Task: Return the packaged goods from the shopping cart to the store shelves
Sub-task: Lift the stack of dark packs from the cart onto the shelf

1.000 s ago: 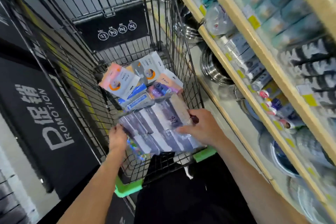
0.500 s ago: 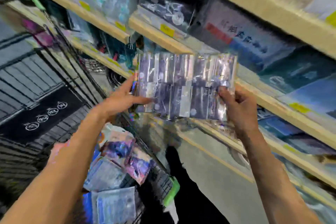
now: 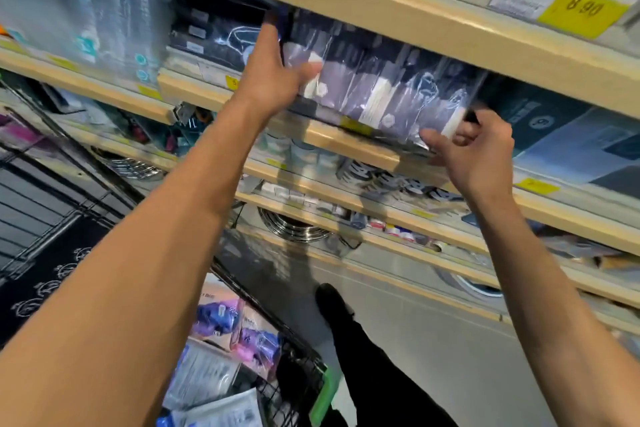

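Head view: you are looking up at the shelving, both arms raised.
Package: one wide clear-wrapped multipack (image 3: 377,87) of dark and white items is sitting partly in the shelf bay, its lower edge overhanging the front edge of the wooden shelf (image 3: 349,146).
Left hand: your left hand (image 3: 273,76) is gripping the pack's left end, thumb curled across the front face, fingers going behind it.
Right hand: your right hand (image 3: 474,149) is pinching the pack's lower right corner, fingers curled.
Neighbours: a dark boxed product (image 3: 218,35) is standing just beside the pack's left end; a blue-grey box (image 3: 568,135) is touching or nearly touching its right end.
Cart: the shopping cart (image 3: 301,371) is sitting at lower left, holding at least four more packets; blur is making an exact count uncertain.
Count: one pack in hand, two hands on it.
Risk: the film is looking slick, so if you are letting go before the pack is resting fully behind the front edge, it could be sliding off forward.
Risk: the bay is looking tight, so pushing unevenly could be jamming a corner against either neighbour or knocking the dark box.
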`<state>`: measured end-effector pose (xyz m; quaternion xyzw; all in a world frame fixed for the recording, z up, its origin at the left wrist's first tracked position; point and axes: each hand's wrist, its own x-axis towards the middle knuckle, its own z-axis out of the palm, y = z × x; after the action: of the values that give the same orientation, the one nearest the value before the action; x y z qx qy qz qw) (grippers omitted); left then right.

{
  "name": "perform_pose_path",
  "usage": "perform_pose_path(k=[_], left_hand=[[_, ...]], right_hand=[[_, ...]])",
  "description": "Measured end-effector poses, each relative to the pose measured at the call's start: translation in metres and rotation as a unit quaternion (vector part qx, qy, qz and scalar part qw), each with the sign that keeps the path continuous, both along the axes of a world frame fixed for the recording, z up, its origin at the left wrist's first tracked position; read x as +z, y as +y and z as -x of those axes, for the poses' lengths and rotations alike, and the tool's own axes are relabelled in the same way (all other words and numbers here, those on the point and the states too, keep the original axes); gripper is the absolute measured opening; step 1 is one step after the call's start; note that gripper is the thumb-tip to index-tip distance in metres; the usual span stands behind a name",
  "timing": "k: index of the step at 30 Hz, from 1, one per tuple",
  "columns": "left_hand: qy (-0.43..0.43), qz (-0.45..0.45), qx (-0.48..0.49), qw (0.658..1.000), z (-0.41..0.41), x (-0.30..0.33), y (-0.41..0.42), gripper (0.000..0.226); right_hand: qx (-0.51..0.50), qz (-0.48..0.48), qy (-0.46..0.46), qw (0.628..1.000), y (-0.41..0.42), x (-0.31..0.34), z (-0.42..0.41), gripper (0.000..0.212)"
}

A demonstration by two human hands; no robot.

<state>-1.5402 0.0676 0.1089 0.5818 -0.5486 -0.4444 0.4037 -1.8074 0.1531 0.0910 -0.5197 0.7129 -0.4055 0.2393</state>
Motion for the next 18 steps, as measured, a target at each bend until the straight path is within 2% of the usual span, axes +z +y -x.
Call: perform_pose_path(k=[2, 7, 9, 10, 11, 13, 15, 16, 18], left_hand=[[-0.014, -0.006, 0.021, 1.0, 0.007, 0.007, -0.01, 0.052], [-0.009, 0.014, 0.068, 0.998, 0.024, -0.006, -0.014, 0.046], [-0.026, 0.023, 0.083, 0.996, 0.033, -0.011, -0.015, 0.039], [-0.065, 0.022, 0.078, 0.995, 0.036, -0.012, -0.02, 0.035], [-0.141, 0.017, 0.074, 0.987, 0.037, -0.013, -0.023, 0.032], [-0.305, 0.015, 0.086, 0.948, 0.041, -0.014, -0.023, 0.027], [-0.371, 0.083, 0.107, 0.919, 0.044, -0.018, -0.014, 0.021], [-0.368, 0.129, 0.118, 0.913, 0.042, -0.022, -0.006, 0.021], [-0.293, 0.185, 0.144, 0.927, 0.034, -0.038, 0.011, 0.025]], right_hand=[[-0.042, 0.029, 0.016, 0.999, -0.004, -0.004, -0.002, 0.04], [-0.131, 0.043, 0.066, 0.988, -0.02, -0.009, -0.005, 0.048], [-0.161, 0.015, 0.103, 0.981, -0.025, -0.009, -0.013, 0.047], [-0.171, 0.002, 0.125, 0.977, -0.028, -0.01, -0.017, 0.044], [-0.172, -0.015, 0.141, 0.975, -0.03, -0.011, -0.021, 0.041], [-0.17, -0.041, 0.172, 0.969, -0.029, -0.013, -0.024, 0.032], [-0.168, -0.036, 0.182, 0.968, -0.022, -0.019, -0.02, 0.023], [-0.166, -0.014, 0.176, 0.97, -0.016, -0.023, -0.018, 0.018], [-0.168, 0.056, 0.134, 0.975, 0.0, -0.03, -0.018, 0.019]])
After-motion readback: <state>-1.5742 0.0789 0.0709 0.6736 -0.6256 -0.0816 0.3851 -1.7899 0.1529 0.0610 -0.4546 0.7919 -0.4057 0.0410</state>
